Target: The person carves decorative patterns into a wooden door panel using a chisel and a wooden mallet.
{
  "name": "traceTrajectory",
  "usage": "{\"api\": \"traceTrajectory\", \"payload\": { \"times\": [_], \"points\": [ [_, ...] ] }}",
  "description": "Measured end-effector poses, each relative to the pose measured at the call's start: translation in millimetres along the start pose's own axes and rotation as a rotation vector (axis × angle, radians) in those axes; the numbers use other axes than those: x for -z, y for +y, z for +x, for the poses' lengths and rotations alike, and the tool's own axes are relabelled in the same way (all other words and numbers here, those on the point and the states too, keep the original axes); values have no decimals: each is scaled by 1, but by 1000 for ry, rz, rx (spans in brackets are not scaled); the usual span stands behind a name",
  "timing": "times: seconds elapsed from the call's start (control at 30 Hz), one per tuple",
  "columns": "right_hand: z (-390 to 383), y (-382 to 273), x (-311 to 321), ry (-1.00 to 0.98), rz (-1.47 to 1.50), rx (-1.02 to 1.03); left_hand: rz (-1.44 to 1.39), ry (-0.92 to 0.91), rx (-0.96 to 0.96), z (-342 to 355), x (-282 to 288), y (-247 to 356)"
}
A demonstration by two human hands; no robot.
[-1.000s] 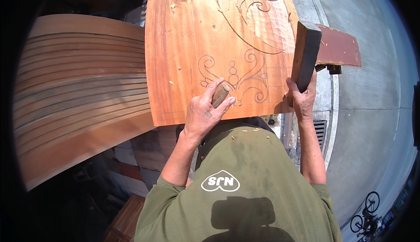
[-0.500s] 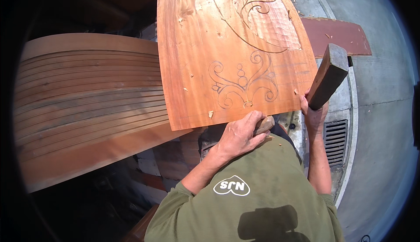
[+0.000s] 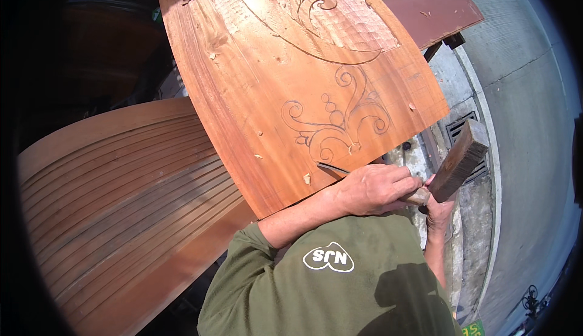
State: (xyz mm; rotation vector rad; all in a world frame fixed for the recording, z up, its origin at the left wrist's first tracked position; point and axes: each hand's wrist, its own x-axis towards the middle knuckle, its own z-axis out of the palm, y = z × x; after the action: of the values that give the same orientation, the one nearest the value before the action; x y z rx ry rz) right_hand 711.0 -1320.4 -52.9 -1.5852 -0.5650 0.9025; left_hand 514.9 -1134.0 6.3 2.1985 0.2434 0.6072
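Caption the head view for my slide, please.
Left grip on a chisel, right grip on a wooden block, near a wooden panel bearing drawn scrolls.

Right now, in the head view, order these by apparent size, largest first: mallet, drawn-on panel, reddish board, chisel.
1. Drawn-on panel
2. Reddish board and mallet: too alike to rank
3. Chisel, partly hidden by the left hand
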Motion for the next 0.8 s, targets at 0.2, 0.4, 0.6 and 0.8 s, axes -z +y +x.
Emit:
{"api": "traceTrajectory", "payload": {
  "times": [0.2,0.4,0.6,0.8],
  "points": [
    [-66,-3,-35,223,22,68,103,-33,-1,-12,-1,2],
    [-134,46,-12,373,16,-143,-58,-149,-88,2,-5,8],
    [-140,35,-26,521,43,-176,-34,-211,-330,17,-25,-9],
    [-143,32,-17,540,57,-199,8,-266,-324,17,-34,-19]
  ]
}}
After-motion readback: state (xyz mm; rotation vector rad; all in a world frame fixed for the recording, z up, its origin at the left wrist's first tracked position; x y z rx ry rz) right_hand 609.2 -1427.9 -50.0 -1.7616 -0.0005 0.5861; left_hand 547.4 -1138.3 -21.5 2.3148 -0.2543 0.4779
